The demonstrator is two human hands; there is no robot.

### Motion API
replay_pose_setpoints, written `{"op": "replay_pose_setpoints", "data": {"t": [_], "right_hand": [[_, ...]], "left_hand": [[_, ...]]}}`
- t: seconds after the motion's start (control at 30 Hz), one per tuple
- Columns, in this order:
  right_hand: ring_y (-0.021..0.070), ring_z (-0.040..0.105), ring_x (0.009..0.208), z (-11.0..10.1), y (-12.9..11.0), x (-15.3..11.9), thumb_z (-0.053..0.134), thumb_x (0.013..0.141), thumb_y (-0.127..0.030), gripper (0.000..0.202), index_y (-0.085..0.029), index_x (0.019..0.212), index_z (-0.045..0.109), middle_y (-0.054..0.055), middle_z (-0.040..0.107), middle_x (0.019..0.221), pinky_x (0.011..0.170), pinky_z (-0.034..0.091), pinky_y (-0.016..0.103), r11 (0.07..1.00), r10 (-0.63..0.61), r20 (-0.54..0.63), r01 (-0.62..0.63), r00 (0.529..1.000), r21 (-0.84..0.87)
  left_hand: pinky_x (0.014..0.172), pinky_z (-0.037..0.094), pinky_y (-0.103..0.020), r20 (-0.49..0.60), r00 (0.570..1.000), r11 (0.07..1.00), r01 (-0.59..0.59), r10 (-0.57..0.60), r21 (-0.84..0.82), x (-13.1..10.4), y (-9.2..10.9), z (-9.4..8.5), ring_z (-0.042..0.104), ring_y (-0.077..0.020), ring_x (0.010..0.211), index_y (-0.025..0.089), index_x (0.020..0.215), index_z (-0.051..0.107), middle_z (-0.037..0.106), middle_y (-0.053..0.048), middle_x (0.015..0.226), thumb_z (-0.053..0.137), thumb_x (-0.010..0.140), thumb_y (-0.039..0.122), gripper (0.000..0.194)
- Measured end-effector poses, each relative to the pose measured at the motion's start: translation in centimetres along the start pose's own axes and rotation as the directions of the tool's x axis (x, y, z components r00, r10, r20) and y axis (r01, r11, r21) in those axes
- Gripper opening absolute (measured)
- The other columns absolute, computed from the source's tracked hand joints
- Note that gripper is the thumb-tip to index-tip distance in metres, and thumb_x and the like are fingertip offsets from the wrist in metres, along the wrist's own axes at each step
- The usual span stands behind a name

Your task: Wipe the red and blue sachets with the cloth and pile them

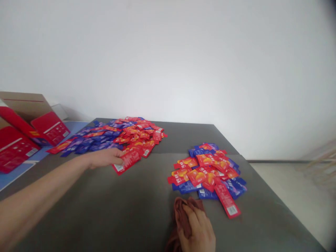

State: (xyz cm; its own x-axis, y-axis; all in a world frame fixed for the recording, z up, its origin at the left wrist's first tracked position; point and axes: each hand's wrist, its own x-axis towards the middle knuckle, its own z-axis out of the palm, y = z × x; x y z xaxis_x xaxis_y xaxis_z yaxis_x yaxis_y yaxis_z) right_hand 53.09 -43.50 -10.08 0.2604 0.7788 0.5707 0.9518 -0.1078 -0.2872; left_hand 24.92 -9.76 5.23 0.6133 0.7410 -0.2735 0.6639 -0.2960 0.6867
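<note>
My left hand (109, 157) pinches a red sachet (129, 160) at the near edge of a large heap of red and blue sachets (139, 131). The sachet's barcode end lies under my fingers. Close to the table's front, my right hand (196, 225) is closed on a folded brown cloth (182, 217), pressing it on the dark table. Just beyond the cloth is a smaller pile of red and blue sachets (204, 168). One red sachet (227, 199) sticks out of that pile toward me, barcode end nearest.
Open red cardboard boxes (49, 127) stand at the left on a blue surface (15, 175). The dark grey table (131, 210) reaches back to a white wall (168, 70). Its right edge drops to a pale floor (283, 189), with a blurred wooden object (322, 164) beyond.
</note>
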Motion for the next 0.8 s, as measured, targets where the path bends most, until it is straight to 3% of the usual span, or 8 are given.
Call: {"op": "replay_pose_setpoints", "data": {"t": [0.07, 0.13, 0.27, 0.4, 0.57, 0.67, 0.8], "right_hand": [[0.0285, 0.061, 0.115, -0.6, -0.5, 0.7, 0.064, 0.085, -0.030, 0.042, -0.027, 0.127, 0.060, 0.008, 0.067, 0.123, 0.091, 0.051, 0.041, 1.000, -0.004, 0.020, 0.003, 1.000, 0.026], [0.0285, 0.059, 0.117, -1.4, -1.0, 1.4, 0.063, 0.084, -0.025, 0.041, -0.026, 0.125, 0.060, 0.009, 0.066, 0.123, 0.094, 0.049, 0.041, 0.998, 0.020, 0.071, -0.024, 0.997, 0.066], [0.0272, 0.059, 0.111, -2.7, -3.3, 2.7, 0.064, 0.079, -0.017, 0.043, -0.026, 0.121, 0.063, 0.008, 0.066, 0.116, 0.094, 0.047, 0.040, 0.980, 0.087, 0.166, -0.114, 0.982, 0.162], [0.0263, 0.058, 0.104, -2.9, -7.9, 4.5, 0.069, 0.080, -0.024, 0.048, -0.028, 0.127, 0.058, 0.006, 0.065, 0.114, 0.091, 0.047, 0.040, 0.971, 0.098, 0.193, -0.137, 0.976, 0.197], [0.0270, 0.058, 0.099, -1.1, -12.4, 7.2, 0.073, 0.081, -0.036, 0.039, -0.028, 0.117, 0.060, 0.006, 0.064, 0.105, 0.085, 0.045, 0.040, 0.994, -0.013, 0.324, -0.023, 0.946, 0.108], [0.0260, 0.058, 0.099, -0.2, -11.3, 8.3, 0.069, 0.086, -0.037, 0.027, -0.028, 0.110, 0.062, 0.006, 0.063, 0.104, 0.083, 0.044, 0.039, 1.000, -0.008, 0.386, 0.004, 0.923, 0.011], [0.0240, 0.059, 0.098, -1.5, -6.4, 9.6, 0.060, 0.093, -0.031, 0.014, -0.026, 0.106, 0.064, 0.008, 0.063, 0.103, 0.080, 0.043, 0.035, 0.969, 0.204, 0.394, -0.127, 0.896, -0.214]], "left_hand": [[0.056, 0.041, -0.022, 0.199, 0.980, 0.999, -0.008, 0.018, -0.049, -1.7, 1.3, 3.5, 0.054, -0.0157, 0.059, 0.015, 0.068, 0.069, 0.061, 0.003, 0.060, 0.064, 0.073, 0.032, 0.018], [0.056, 0.037, -0.023, 0.327, 0.944, 0.997, -0.023, 0.046, -0.074, -3.1, 2.5, 6.5, 0.051, -0.0152, 0.059, 0.017, 0.069, 0.067, 0.058, 0.003, 0.060, 0.061, 0.075, 0.031, 0.017], [0.054, 0.033, -0.024, 0.379, 0.920, 0.994, -0.077, 0.100, -0.075, -4.4, 3.7, 11.1, 0.047, -0.0148, 0.057, 0.018, 0.066, 0.062, 0.056, 0.003, 0.060, 0.061, 0.074, 0.033, 0.017], [0.056, 0.037, -0.024, 0.300, 0.946, 0.979, -0.064, 0.121, -0.193, -4.6, 3.5, 14.8, 0.051, -0.0159, 0.060, 0.017, 0.072, 0.067, 0.060, 0.001, 0.065, 0.064, 0.075, 0.040, 0.024], [0.060, 0.044, -0.027, 0.044, 0.991, 0.941, -0.104, 0.125, -0.323, -5.0, 2.3, 17.3, 0.058, -0.0196, 0.067, 0.017, 0.086, 0.070, 0.067, -0.002, 0.072, 0.061, 0.078, 0.043, 0.029], [0.062, 0.045, -0.027, -0.068, 0.988, 0.952, -0.155, 0.142, -0.264, -5.4, 1.6, 17.6, 0.059, -0.0199, 0.070, 0.017, 0.084, 0.070, 0.067, -0.001, 0.073, 0.057, 0.084, 0.047, 0.032], [0.061, 0.042, -0.025, -0.072, 0.985, 0.973, -0.168, 0.158, -0.161, -5.8, 1.2, 17.6, 0.057, -0.0181, 0.067, 0.017, 0.077, 0.066, 0.062, 0.000, 0.069, 0.054, 0.088, 0.049, 0.035]]}}
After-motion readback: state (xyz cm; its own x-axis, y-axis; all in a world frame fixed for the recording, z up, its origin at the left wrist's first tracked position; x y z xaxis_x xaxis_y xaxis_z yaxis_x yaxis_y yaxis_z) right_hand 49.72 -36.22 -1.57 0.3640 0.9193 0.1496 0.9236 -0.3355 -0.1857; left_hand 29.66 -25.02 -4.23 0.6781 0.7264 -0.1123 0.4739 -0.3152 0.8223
